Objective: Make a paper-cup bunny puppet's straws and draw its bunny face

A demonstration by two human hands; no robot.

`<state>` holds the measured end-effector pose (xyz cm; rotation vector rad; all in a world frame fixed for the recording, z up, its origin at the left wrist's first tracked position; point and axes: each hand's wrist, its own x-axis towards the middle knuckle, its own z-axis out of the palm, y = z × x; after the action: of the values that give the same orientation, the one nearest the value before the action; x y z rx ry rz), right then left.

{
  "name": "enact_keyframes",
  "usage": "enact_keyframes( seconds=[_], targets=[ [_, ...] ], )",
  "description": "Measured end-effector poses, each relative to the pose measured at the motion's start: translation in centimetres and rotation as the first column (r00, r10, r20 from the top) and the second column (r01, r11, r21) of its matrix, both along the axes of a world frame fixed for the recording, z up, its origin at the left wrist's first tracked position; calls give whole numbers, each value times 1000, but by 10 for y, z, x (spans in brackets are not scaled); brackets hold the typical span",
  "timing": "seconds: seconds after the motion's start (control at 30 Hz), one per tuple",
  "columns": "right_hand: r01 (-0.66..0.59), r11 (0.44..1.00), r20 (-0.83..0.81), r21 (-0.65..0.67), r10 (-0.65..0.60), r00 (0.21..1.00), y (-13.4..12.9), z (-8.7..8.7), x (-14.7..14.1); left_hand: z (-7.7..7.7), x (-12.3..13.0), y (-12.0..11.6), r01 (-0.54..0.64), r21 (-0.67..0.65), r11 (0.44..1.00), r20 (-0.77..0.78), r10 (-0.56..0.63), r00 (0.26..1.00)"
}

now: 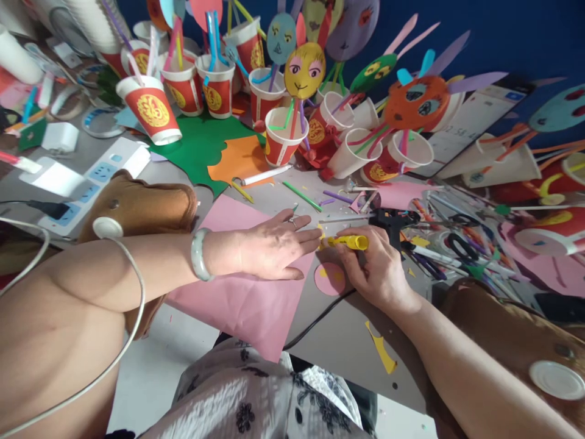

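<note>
My left hand (278,244) lies palm down, fingers stretched, across the right part of a sheet of pink paper (247,305). Its fingertips reach a small yellow scrap (322,235), partly hidden. My right hand (377,268) grips a yellow marker (350,242), whose left end points at that scrap. Below the marker lies a pink paper circle (329,279) with yellow patches on it. A black glue gun (393,222) rests just behind my right hand.
Paper cups (283,140) with straws and painted faces line the back. Green paper (192,143) and orange paper (242,160) lie before them. Scissors (464,244) and scraps clutter the right. A power strip (95,183) stands left. A black cable (320,320) crosses the front table area.
</note>
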<state>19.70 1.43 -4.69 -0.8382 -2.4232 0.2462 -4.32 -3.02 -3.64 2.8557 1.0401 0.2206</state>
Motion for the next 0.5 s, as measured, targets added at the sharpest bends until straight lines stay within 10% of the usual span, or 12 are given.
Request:
enact_keyframes(
  seconds=[0.3, 0.5],
  targets=[
    [101, 983, -84, -150, -115, 990, -3, 3, 4, 0, 0, 1, -8, -17, 1000, 38, 9, 999],
    [159, 876, -394, -456, -359, 846, -2, 4, 6, -3, 1, 2, -2, -26, 1000, 18, 2, 1000]
  ],
)
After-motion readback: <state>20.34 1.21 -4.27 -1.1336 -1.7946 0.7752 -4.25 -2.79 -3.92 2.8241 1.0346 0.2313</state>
